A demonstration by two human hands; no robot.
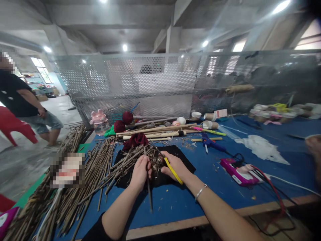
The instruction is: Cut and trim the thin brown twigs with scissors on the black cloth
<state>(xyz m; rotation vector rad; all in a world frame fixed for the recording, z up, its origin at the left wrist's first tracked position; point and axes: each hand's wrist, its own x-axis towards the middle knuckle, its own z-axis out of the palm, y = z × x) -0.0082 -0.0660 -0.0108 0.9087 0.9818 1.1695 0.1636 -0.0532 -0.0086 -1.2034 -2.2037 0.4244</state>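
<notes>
From my end I see the left hand (141, 169) with its grip closed around a thin twig (149, 197), and the right hand (177, 164) with its grip wrapped on a yellow-handled tool (173, 171), a cutter by its look; I cannot tell whether its jaws are apart. The twig slants across the black cloth (187, 160), lower end pointing at the near edge of the worktop (173, 207). I judge it light, stiff and dry, rough enough not to slip but likely to snap if bent; I'd pinch it near mid-length. The tool should feel firmer and heavier, best held by its yellow handle. More sticks (85, 187) lie toward the left edge. As for writing, the purple box (237, 172) right of the hands bears pale marks too small to read, and the small carton (220, 113) near the far edge has reddish print I cannot make out.
</notes>
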